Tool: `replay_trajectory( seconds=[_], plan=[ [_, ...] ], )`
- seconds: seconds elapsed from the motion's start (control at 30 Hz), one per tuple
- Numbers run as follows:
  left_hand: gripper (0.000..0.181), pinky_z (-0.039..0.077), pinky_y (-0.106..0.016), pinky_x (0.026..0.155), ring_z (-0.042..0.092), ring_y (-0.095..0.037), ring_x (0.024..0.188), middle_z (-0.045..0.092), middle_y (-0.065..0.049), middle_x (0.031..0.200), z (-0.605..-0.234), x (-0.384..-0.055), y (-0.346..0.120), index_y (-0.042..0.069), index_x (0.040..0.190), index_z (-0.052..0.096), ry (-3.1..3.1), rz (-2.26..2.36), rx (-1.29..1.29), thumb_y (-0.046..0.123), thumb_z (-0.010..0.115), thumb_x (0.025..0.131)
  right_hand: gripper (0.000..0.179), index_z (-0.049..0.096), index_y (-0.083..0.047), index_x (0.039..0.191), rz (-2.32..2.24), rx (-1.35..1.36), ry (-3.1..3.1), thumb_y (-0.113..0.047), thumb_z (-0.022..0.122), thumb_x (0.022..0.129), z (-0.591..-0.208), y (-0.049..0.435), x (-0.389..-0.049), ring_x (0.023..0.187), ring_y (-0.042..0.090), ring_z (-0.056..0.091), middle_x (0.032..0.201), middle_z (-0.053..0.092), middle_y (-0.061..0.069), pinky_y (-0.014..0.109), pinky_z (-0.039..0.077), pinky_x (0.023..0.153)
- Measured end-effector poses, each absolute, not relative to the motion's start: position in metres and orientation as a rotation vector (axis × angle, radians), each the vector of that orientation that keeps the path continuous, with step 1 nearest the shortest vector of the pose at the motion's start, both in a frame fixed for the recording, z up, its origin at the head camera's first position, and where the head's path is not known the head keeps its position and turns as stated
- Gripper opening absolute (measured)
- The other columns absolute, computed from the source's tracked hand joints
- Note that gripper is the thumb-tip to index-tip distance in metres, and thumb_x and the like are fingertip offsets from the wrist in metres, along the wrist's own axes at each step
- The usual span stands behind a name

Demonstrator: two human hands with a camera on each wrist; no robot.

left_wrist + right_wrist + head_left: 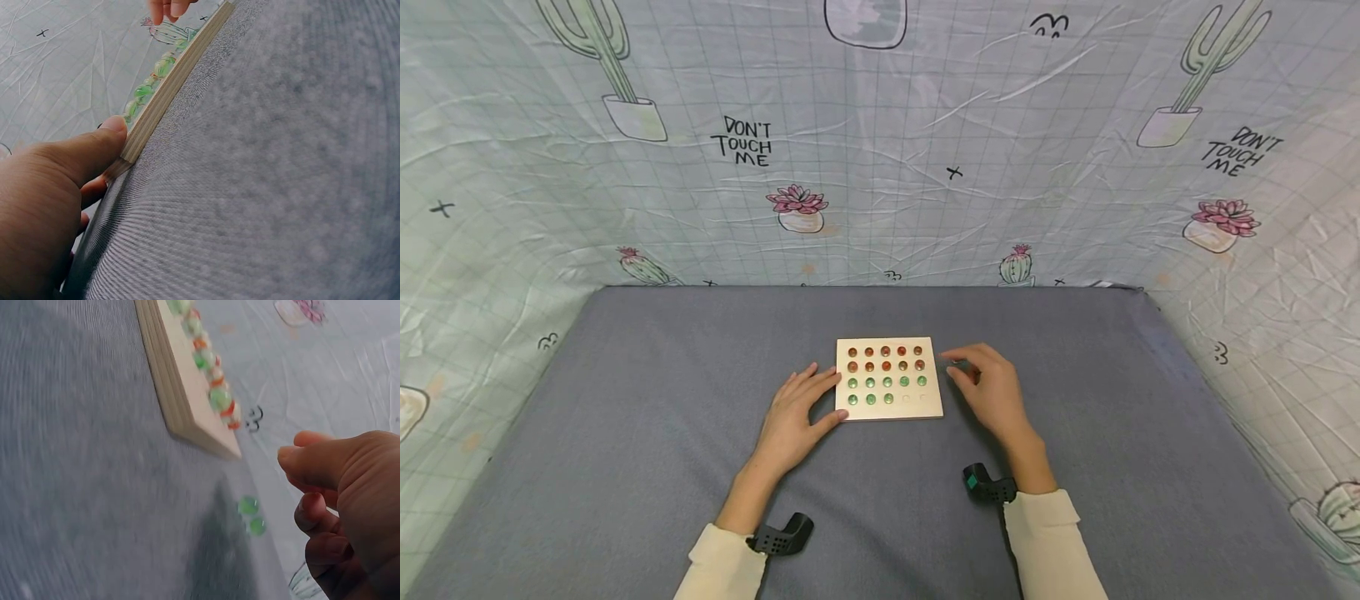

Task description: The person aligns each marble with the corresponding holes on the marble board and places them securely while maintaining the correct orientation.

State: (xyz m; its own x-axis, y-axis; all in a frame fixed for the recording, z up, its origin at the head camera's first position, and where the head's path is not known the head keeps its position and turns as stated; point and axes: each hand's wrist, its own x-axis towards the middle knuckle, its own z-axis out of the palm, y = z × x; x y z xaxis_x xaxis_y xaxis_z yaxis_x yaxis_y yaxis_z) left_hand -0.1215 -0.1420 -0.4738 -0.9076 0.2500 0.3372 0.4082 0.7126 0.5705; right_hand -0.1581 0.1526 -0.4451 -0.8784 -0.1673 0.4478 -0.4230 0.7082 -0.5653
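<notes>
A pale wooden board (pixel 933 404) with rows of hollows lies flat in the middle of the head view. Red-orange marbles (pixel 886 352) fill its two far rows, green marbles (pixel 870 399) its two near rows, apart from two bare hollows at the front right. My left hand (pixel 793 421) rests against the board's left side, thumb on the near corner and fingers straight. Just right of the board hovers my right hand (pixel 992 392), thumb and index finger apart and nothing visible between them. Two loose green marbles (pixel 252 515) lie on the cloth beyond the board's corner in the right wrist view.
A grey cloth (pixel 700 358) covers the table. Behind and at both sides hangs a white curtain (pixel 880 167) printed with cacti. Each wrist wears a black camera band (pixel 782 535).
</notes>
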Motion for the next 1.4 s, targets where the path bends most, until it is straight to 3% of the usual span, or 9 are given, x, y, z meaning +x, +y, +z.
replay_trajectory(
  seconds=[0.57, 1.4],
  plan=[
    [0.055, 0.017, -0.042, 0.108, 0.032, -0.025, 0.126, 0.048, -0.002, 0.13, -0.476, -0.123, -0.143, 0.013, 0.125, 0.053, -2.667, -0.972, -0.537, 0.039, 0.066, 0.078, 0.033, 0.064, -0.015, 0.108, 0.975, 0.39, -2.589, -0.008, 0.07, 0.077, -0.463, 0.162, -0.163, 0.06, 0.01, 0.044, 0.103, 0.059, 0.0, 0.026, 0.037, 0.046],
    [0.055, 0.016, -0.04, 0.108, 0.032, -0.025, 0.126, 0.048, -0.002, 0.13, -0.478, -0.122, -0.142, 0.013, 0.125, 0.053, -2.668, -0.961, -0.529, 0.038, 0.066, 0.078, 0.023, 0.07, -0.013, 0.098, 0.965, 0.367, -2.664, -0.011, 0.072, 0.075, -0.466, 0.159, -0.16, 0.055, 0.009, 0.042, 0.091, 0.06, -0.001, 0.025, 0.036, 0.044]
  ],
)
